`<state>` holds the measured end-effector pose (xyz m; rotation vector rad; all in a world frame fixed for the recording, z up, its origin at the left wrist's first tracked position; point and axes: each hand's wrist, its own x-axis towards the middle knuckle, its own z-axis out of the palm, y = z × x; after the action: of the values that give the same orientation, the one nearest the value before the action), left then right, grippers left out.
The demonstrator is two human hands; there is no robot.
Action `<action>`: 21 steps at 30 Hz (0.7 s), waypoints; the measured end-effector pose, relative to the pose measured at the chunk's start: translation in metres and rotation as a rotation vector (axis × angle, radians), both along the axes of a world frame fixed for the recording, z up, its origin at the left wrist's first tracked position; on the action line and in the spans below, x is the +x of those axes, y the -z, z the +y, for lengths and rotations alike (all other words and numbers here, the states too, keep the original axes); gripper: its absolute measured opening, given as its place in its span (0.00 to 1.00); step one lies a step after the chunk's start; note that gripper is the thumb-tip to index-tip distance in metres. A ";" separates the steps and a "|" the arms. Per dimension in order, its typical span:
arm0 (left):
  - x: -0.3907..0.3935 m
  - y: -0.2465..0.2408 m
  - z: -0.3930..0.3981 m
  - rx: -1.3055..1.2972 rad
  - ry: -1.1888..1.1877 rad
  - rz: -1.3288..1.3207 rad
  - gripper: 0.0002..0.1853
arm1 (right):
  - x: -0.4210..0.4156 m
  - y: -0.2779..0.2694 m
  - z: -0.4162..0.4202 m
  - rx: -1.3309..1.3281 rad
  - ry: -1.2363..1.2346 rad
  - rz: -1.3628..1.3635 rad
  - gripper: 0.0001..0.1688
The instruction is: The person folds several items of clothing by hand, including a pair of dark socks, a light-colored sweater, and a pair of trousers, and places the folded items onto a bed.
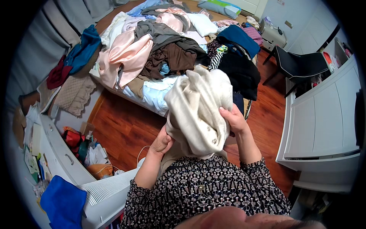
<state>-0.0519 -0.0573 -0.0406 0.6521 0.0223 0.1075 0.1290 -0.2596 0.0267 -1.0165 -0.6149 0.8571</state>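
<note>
A bunched cream knit garment [197, 106] hangs in front of my chest, held between both hands. My left hand [163, 143] grips its lower left side, with the thumb showing. On the right side, my right hand [234, 117] has its thumb over the cloth and its other fingers mostly hidden behind. Small dark marks show on the garment's lower front. Beyond it stands a bed [114, 88] heaped with clothes, among them a pink satin cloth [128, 57], a brown garment [174, 58] and a black garment [237, 71].
A black chair [303, 63] and a white cabinet [323, 120] stand to the right. At left are a drawer unit [65, 151], a ribbed white appliance [105, 189] and a blue cloth [64, 200]. Bags and a cable lie on the wooden floor [123, 120]. More clothes drape the windowsill.
</note>
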 end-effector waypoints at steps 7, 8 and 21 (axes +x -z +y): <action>0.009 0.001 -0.013 0.172 0.024 0.198 0.44 | -0.012 -0.020 -0.022 0.004 0.067 -0.218 0.24; 0.007 0.006 -0.012 0.159 -0.025 0.198 0.37 | -0.011 -0.020 -0.024 0.048 0.087 -0.175 0.24; -0.015 -0.061 0.044 -0.026 -0.413 -0.119 0.36 | -0.013 -0.001 -0.009 0.257 0.134 0.298 0.29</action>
<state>-0.0669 -0.0136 0.0199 0.6066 0.0433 0.5429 0.1161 -0.2687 0.0280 -0.6730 -0.3864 0.7706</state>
